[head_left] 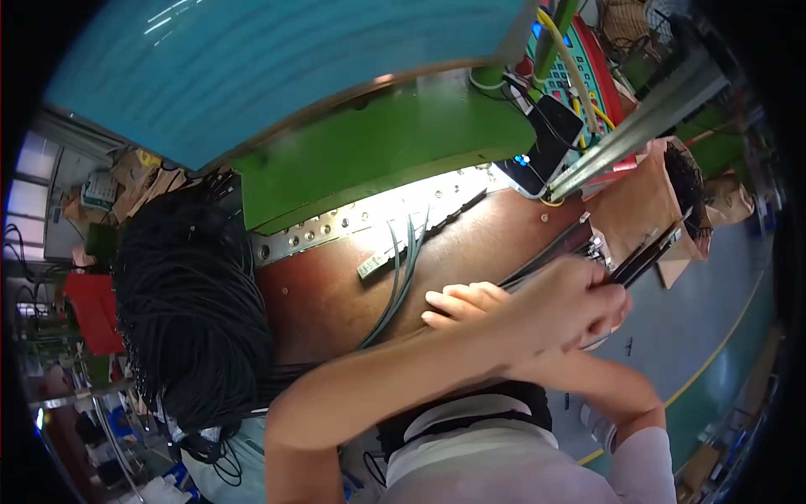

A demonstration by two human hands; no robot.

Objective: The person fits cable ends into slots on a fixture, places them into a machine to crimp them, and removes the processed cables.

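My arms cross in front of me. My left hand (pixel 585 304) reaches over to the right and is closed around a small bundle of black cables (pixel 640 262), whose ends stick out past the bench edge. Under my left forearm, my right hand (pixel 463 302) lies low over the bench with its fingers stretched out; its palm is hidden. More dark cables (pixel 541 259) run beside the right hand to metal-tipped ends (pixel 594 244). On the bench, several grey-black cables (pixel 409 269) cross a long dark strip (pixel 437 228) with a pale block at its near end.
A large heap of black cables (pixel 189 294) fills the left side. The green machine (pixel 386 151) with a blue panel stands behind the brown bench (pixel 327 294). To the right are a metal bar (pixel 638 122), a phone-like black device (pixel 546 126), a red-green control panel (pixel 579 71) and a cardboard box (pixel 642 189).
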